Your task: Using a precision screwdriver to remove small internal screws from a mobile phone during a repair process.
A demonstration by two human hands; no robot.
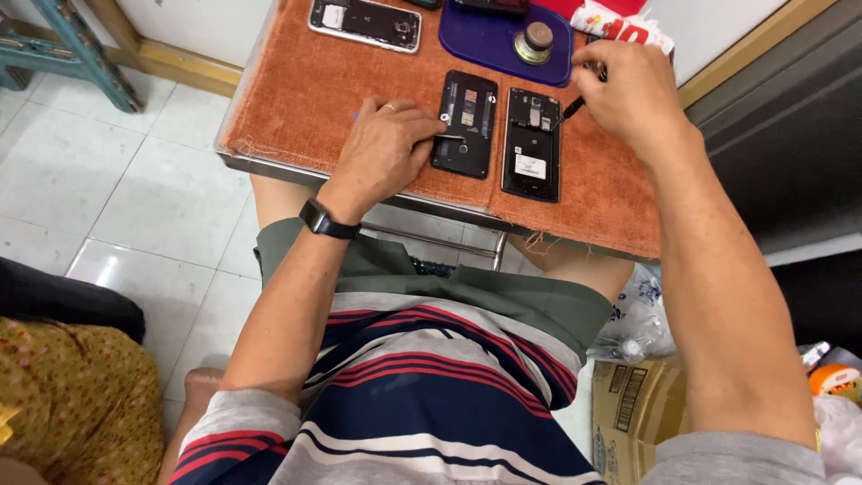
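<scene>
The left hand rests on the orange cloth covering the small table. Its fingers are together and touch the left edge of an opened black phone part, beside a thin metal tool.

The right hand is pinched shut on a slim dark tool. The tool tip touches the upper right of the second opened phone, which lies just beside the first part, near the front table edge.

A purple tray sits behind both parts and carries a small round metal piece. Another opened phone lies at the far left of the cloth. A cardboard box stands on the floor at the right.
</scene>
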